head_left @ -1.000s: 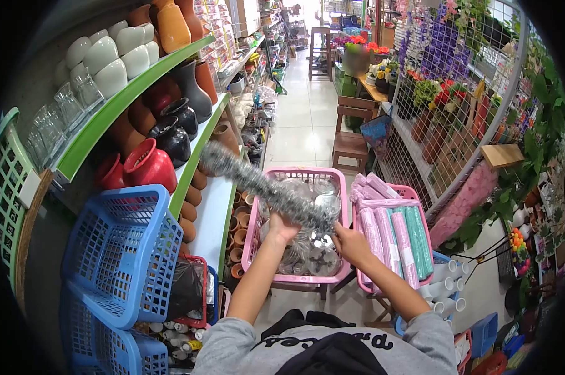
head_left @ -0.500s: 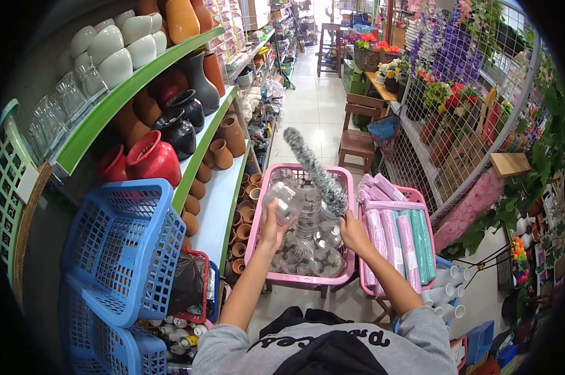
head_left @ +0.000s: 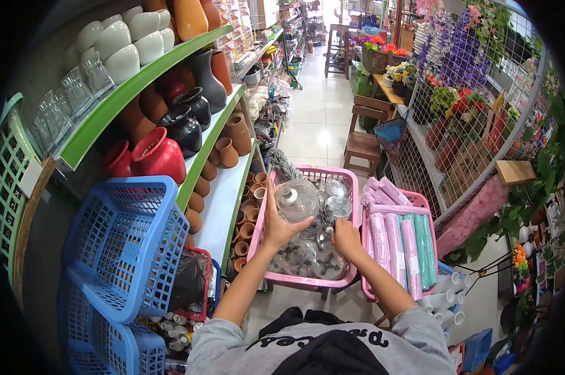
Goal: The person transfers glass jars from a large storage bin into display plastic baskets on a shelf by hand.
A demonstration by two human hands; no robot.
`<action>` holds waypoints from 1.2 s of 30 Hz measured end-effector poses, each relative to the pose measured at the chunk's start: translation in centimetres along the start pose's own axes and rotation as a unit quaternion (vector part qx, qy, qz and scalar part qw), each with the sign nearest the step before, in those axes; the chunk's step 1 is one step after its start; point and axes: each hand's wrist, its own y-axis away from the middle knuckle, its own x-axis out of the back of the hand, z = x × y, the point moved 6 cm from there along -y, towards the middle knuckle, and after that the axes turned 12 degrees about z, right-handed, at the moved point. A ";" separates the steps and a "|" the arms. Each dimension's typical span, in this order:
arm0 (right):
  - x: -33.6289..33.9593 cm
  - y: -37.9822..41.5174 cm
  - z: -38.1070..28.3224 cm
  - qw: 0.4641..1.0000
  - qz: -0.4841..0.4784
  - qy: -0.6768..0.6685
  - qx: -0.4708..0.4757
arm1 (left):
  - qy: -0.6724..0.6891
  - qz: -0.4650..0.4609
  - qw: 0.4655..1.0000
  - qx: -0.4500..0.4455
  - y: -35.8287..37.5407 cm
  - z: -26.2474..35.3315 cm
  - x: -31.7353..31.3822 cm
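Note:
My left hand [head_left: 280,224] is closed round the side of a clear round glass vessel [head_left: 297,201], held above the pink basket [head_left: 255,250]. The vessel's round end with a small pale centre faces up. My right hand [head_left: 345,239] grips the handle end of a grey fluffy duster [head_left: 284,164]. The duster runs behind or beneath the vessel, and its tip shows past the basket's back left corner. Several clear glass pieces [head_left: 329,262] lie in the basket under both hands.
To the right stands a pink basket of wrapped pink and green rolls [head_left: 395,247]. Blue baskets [head_left: 123,250] are at the left, below shelves of pots [head_left: 159,156] and white bowls [head_left: 123,62]. A wooden chair [head_left: 362,145] and a wire rack [head_left: 476,125] are farther back.
The duster has swung down and left, from above the basket to behind the vessel. My right hand is slightly lower and nearer the middle. The vessel has turned and moved slightly right.

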 end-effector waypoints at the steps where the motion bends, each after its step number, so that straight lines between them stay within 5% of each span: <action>1: 0.1 0.1 0.0 1.000 -0.007 0.009 0.007 | -0.007 -0.013 1.000 -0.023 0.0 0.4 -0.2; 9: 1.3 -0.2 1.0 0.997 -0.058 0.045 0.002 | -0.019 -0.058 0.996 -0.058 0.4 2.6 -0.9; 12: 2.9 -1.9 1.6 0.996 0.048 -0.071 -0.002 | -0.021 -0.061 0.995 -0.071 0.7 3.1 -1.0; 14: 5.2 -2.8 0.6 0.914 0.031 -0.399 -0.069 | -0.024 -0.062 0.995 -0.074 0.9 3.2 -1.1; 17: 10.3 -2.4 -4.3 0.848 -0.020 -0.528 -0.034 | -0.035 -0.064 0.994 -0.083 1.5 3.6 -1.5; 21: 12.0 -2.0 -7.5 0.887 0.021 -0.457 0.054 | -0.015 -0.058 0.995 -0.079 2.3 4.4 -1.8; 32: 14.2 -0.3 -10.6 0.878 0.047 -0.466 0.099 | -0.124 0.001 0.989 -0.086 5.2 8.1 1.5; 36: 15.6 2.0 -12.9 0.864 0.017 -0.485 0.132 | 0.039 -0.018 0.998 0.045 7.8 8.5 4.0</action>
